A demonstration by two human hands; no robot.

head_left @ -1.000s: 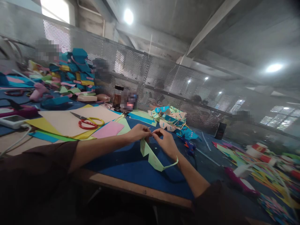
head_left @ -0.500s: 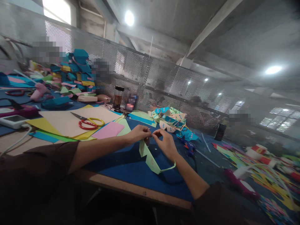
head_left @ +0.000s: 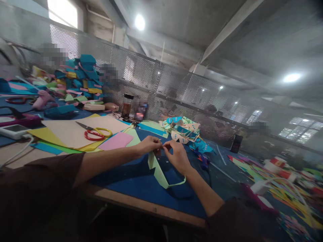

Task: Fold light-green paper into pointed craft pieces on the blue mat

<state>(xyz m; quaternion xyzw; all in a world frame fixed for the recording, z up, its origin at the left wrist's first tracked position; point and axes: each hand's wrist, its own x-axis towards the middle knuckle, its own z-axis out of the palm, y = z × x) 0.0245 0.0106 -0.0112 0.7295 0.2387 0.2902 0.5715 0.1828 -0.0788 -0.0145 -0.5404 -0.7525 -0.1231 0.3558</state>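
Observation:
A light green paper strip point(head_left: 159, 175) with notched edges hangs below my left hand point(head_left: 150, 144), whose closed fingers hold its upper end. The strip bends at the bottom, and its thin tail reaches my right wrist. My right hand point(head_left: 178, 157) is closed in a pinch, its fingertips almost meeting those of the left. What lies between the right fingertips is too small to make out. Both hands are above the blue tabletop point(head_left: 121, 179), near its front edge.
Scissors point(head_left: 95, 133) with red and yellow handles lie on paper sheets point(head_left: 65, 129) at left. Beyond my hands is a heap of dotted paper pieces point(head_left: 183, 129). A blue glue gun point(head_left: 203, 160) lies right of my right hand. A jar point(head_left: 127, 106) stands behind.
The green paper strip has swung slightly left and down. Both hands stay close together, with only small finger movement.

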